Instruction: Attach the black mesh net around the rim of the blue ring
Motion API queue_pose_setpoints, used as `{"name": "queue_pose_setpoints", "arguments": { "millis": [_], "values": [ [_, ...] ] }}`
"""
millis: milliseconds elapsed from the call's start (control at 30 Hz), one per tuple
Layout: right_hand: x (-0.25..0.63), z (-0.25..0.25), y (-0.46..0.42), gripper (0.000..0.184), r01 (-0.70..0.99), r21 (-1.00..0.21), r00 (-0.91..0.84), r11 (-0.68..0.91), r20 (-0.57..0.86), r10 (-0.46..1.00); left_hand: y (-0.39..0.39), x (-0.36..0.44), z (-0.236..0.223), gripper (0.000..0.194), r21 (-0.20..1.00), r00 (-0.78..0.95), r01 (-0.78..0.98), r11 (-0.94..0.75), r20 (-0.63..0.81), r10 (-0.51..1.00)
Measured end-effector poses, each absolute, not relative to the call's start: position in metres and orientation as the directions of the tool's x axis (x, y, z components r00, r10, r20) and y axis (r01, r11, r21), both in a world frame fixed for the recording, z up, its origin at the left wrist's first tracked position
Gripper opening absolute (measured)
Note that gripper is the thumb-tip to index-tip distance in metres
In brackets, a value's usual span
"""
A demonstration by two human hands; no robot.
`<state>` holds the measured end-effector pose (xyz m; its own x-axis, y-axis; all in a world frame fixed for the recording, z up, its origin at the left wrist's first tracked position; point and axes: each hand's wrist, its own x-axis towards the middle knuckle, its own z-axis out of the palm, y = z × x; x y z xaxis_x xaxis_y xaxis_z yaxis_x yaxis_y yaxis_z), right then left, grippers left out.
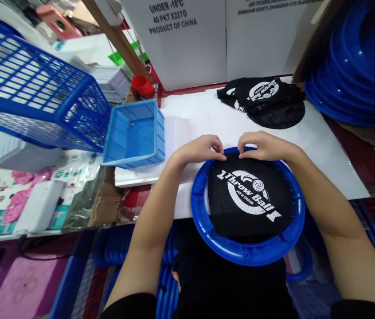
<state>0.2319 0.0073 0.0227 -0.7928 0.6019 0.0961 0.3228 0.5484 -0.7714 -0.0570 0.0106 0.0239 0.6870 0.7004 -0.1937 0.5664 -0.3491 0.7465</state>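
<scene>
A blue plastic ring (247, 254) rests at the table's front edge, close to my body. Across its opening lies a round black mesh net (227, 221) printed "Throw Ball"; on the left a gap shows between net and ring. At the ring's far rim, my left hand (205, 148) pinches the net's edge with thumb and curled fingers. Beside it, my right hand (260, 146) pinches the same edge a little to the right. The fingertips partly hide the rim there.
More black mesh nets (270, 102) lie at the back of the table. Stacked blue rings (350, 71) stand at the right. A light-blue bin (134, 137) and a blue basket (34, 84) are on the left. White cartons (187, 53) wall off the back.
</scene>
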Motion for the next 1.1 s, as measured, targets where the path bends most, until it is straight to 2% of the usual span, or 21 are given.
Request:
{"name": "queue_pose_setpoints", "arguments": {
  "millis": [100,400,600,733,967,1100],
  "values": [
    [0.23,0.018,0.009,0.016,0.325,-0.838,-0.745,0.439,0.059,0.665,0.013,-0.058,0.022,0.021,0.749,0.688,0.56,-0.354,-0.182,0.702],
    [0.217,-0.007,0.015,0.026,0.212,-0.952,-0.623,0.22,0.042,0.781,0.014,-0.062,0.025,0.02,0.783,0.738,0.5,-0.371,-0.16,0.656],
    [0.214,-0.011,0.014,0.028,0.243,-0.926,-0.567,0.289,0.107,0.817,0.012,-0.061,0.028,0.015,0.735,0.694,0.571,-0.365,-0.194,0.694],
    [0.213,-0.011,0.014,0.025,0.299,-0.892,-0.556,0.338,0.126,0.822,0.009,-0.061,0.03,0.023,0.718,0.654,0.61,-0.336,-0.217,0.725],
    [0.213,-0.011,0.012,0.024,0.298,-0.893,-0.538,0.338,0.135,0.832,0.011,-0.065,0.031,0.014,0.739,0.666,0.584,-0.335,-0.2,0.719],
    [0.213,-0.011,0.012,0.026,0.295,-0.892,-0.534,0.342,0.144,0.833,0.012,-0.067,0.031,0.015,0.762,0.674,0.571,-0.308,-0.22,0.705]
  ]
}}
